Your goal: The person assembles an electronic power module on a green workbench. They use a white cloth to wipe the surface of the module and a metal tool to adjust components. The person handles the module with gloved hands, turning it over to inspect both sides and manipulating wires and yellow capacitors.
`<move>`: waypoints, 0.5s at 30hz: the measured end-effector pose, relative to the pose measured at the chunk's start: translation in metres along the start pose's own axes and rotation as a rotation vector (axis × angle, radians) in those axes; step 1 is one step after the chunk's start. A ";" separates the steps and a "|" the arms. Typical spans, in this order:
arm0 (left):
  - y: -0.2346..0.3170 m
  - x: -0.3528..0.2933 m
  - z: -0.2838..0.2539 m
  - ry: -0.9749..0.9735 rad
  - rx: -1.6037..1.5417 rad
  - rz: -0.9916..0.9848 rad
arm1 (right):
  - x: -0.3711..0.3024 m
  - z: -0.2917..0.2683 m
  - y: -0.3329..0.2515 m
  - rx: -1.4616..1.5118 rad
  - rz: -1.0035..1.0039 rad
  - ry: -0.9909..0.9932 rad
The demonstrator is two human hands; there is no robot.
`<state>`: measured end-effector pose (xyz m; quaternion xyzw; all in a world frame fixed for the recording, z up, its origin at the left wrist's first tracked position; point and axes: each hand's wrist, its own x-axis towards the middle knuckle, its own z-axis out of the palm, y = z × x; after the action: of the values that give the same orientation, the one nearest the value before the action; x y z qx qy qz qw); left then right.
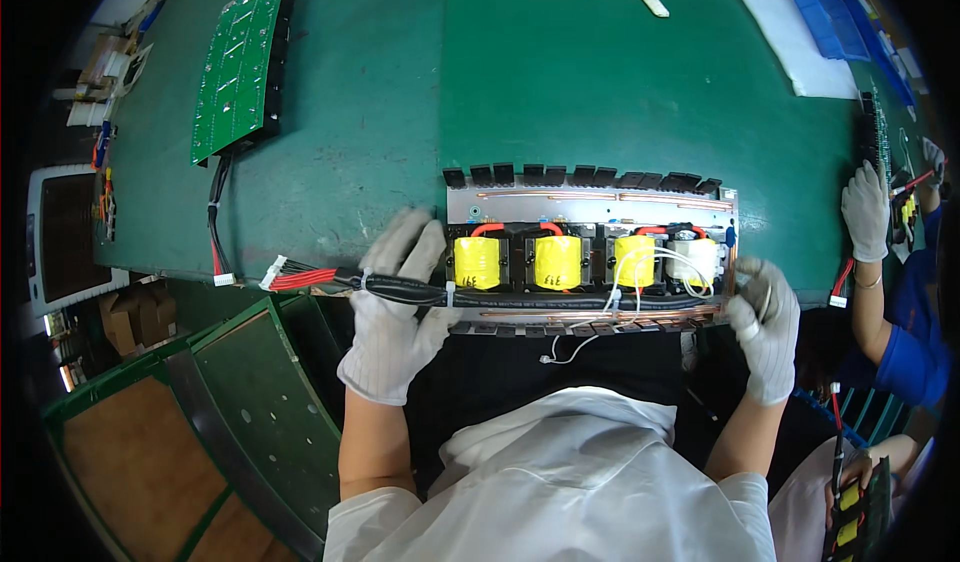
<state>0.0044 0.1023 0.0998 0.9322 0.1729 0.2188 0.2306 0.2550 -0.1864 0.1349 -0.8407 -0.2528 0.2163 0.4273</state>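
A circuit board assembly (590,207) lies in front of me at the table's near edge. Yellow-wrapped transformers (558,262) sit in a row along its middle, with black heat sinks on both long sides. My left hand (385,337), white-gloved, is closed at the board's left end, fingers long on the far side and thumb on the near side. Across that hand runs a black-sleeved cable (400,289) ending in red wires and a white connector (272,273). My gloved right hand (768,337) grips the right end with curled fingers. Thin white wires (640,262) loop over the right-hand transformers.
Another green circuit board (238,72) with a cable lies at the far left. A white foam sheet (785,32) and blue bin (830,22) are at the far right. A co-worker's gloved hand (866,212) works at right; another person holds a board (860,512) at lower right.
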 end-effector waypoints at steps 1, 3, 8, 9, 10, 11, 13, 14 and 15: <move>-0.002 0.003 0.002 -0.010 -0.021 0.017 | -0.008 0.007 0.005 0.049 -0.001 0.005; -0.005 0.006 0.005 -0.011 -0.028 0.051 | -0.010 0.014 0.017 -0.037 -0.103 -0.014; -0.007 0.019 0.003 -0.058 -0.010 0.081 | -0.001 0.014 -0.002 -0.271 -0.171 -0.086; -0.010 0.017 0.008 0.023 -0.025 0.132 | 0.002 0.012 -0.011 -0.336 -0.169 -0.110; -0.011 0.017 0.008 0.018 -0.031 0.133 | 0.005 0.008 -0.016 -0.314 -0.154 -0.120; -0.011 0.016 0.007 0.013 -0.036 0.133 | 0.007 0.002 -0.020 -0.292 -0.139 -0.131; -0.011 0.016 0.006 0.021 -0.053 0.128 | 0.014 -0.014 -0.029 0.001 -0.232 -0.156; -0.011 0.018 0.005 0.030 -0.063 0.124 | 0.020 -0.025 -0.033 0.279 -0.333 -0.169; -0.011 0.018 0.005 0.039 -0.069 0.119 | 0.026 -0.034 -0.035 0.561 -0.429 -0.181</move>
<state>0.0192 0.1169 0.0964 0.9279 0.1140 0.2558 0.2459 0.2862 -0.1736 0.1782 -0.5960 -0.3909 0.2562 0.6529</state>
